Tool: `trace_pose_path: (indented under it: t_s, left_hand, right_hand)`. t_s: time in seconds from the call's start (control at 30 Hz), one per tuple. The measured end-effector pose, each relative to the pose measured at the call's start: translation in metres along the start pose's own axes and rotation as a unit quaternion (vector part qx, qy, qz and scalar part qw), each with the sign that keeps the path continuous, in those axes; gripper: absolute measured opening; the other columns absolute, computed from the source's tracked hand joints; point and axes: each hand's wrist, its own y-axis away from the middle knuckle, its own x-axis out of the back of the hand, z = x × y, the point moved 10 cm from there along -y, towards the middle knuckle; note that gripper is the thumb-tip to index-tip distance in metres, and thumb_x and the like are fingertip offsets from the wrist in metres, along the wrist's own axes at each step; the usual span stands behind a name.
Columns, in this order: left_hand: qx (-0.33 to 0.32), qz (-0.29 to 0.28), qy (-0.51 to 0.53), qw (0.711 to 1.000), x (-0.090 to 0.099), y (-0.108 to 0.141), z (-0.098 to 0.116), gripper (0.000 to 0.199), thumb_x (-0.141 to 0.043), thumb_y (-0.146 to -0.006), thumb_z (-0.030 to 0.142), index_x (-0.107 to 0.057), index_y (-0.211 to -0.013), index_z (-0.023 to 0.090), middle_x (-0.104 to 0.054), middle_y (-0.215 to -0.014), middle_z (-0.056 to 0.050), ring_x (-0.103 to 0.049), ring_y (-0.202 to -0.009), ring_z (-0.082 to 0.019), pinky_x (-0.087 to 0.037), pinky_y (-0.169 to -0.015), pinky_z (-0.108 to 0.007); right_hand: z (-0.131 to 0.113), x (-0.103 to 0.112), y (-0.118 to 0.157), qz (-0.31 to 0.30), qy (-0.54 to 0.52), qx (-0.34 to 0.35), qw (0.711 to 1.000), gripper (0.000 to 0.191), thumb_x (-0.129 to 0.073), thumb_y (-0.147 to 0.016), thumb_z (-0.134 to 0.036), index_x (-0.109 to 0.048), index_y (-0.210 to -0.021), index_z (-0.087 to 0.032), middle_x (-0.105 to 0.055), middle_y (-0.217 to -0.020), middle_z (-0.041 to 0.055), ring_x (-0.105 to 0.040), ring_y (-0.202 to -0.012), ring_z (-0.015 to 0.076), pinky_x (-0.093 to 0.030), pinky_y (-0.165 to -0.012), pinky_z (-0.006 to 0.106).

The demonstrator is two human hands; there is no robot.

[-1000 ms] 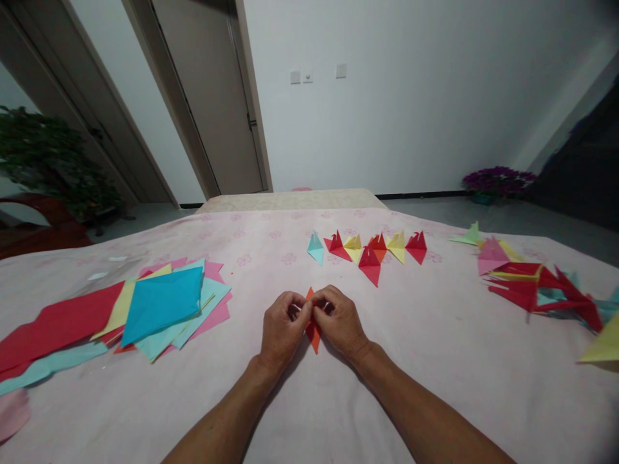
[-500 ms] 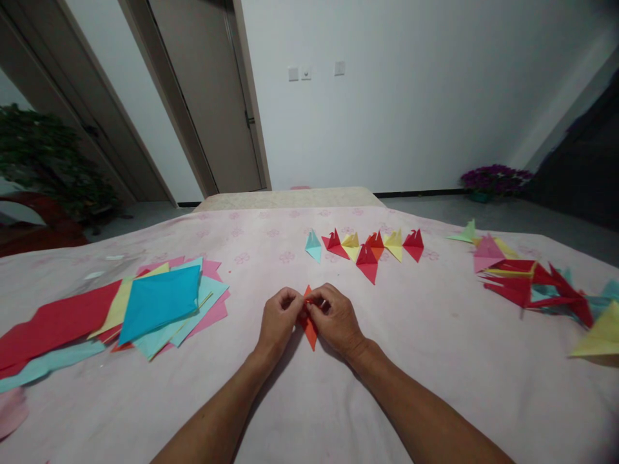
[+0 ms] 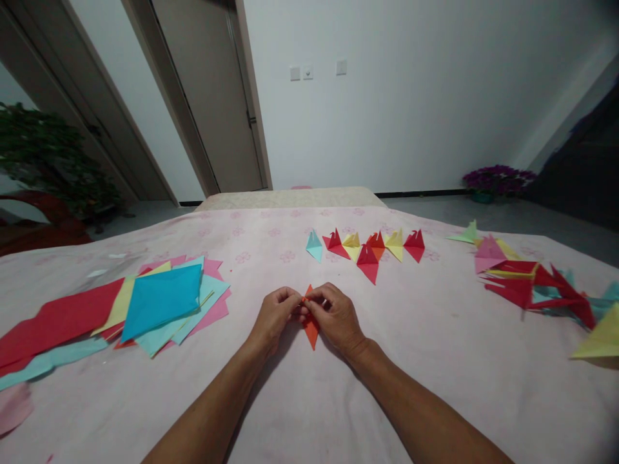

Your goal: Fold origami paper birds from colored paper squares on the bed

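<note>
While the left hand [image 3: 275,316] pinches the orange folded paper [image 3: 312,332], the right hand [image 3: 338,316] pinches it too | clock centre, between them | I see the paper stack [image 3: 164,300], nine o'clock | light-blue paper bird [image 3: 314,248], twelve

Open lane over the tablecloth [image 3: 425,322] between right hand [image 3: 336,316] and paper-bird heap [image 3: 546,277], paper-bird row [image 3: 367,254] as obstacle ahead

The floral tablecloth [image 3: 425,341] is made of matt, lightly wrinkled cloth, while the orange origami piece [image 3: 312,334], red origami crane [image 3: 368,263] and smooth blue sheet [image 3: 162,301] are formed of matt paper.
</note>
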Motion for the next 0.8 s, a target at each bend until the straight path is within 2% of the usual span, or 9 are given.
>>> trace_pose_path:
  t_s: [0.3,0.8]
  left_hand:
    - [0.034,0.000,-0.006,0.999,0.0024,0.0009,-0.0006,0.017,-0.069,-0.067,0.027,-0.058,-0.070,0.015,-0.069,-0.068,-0.007,-0.064,-0.060,-0.013,-0.053,-0.063,-0.024]
    - [0.022,0.002,-0.020,1.000,0.0035,0.0011,0.0013,0.017,-0.069,-0.067,0.026,-0.056,-0.067,0.016,-0.067,-0.067,-0.004,-0.065,-0.060,-0.014,-0.053,-0.063,-0.025]
  right_hand:
    - [-0.0014,-0.0007,-0.0003,-0.012,0.007,0.012,1.000,0.012,-0.065,-0.083,-0.015,-0.071,-0.079,-0.024,-0.064,-0.081,0.0002,-0.060,-0.081,0.0161,-0.046,-0.073,0.028]
    - [-0.0070,-0.0020,-0.0015,-0.017,0.023,0.036,0.999,0.012,-0.066,-0.083,-0.015,-0.072,-0.079,-0.025,-0.065,-0.080,0.0012,-0.060,-0.083,0.0182,-0.047,-0.077,0.031]
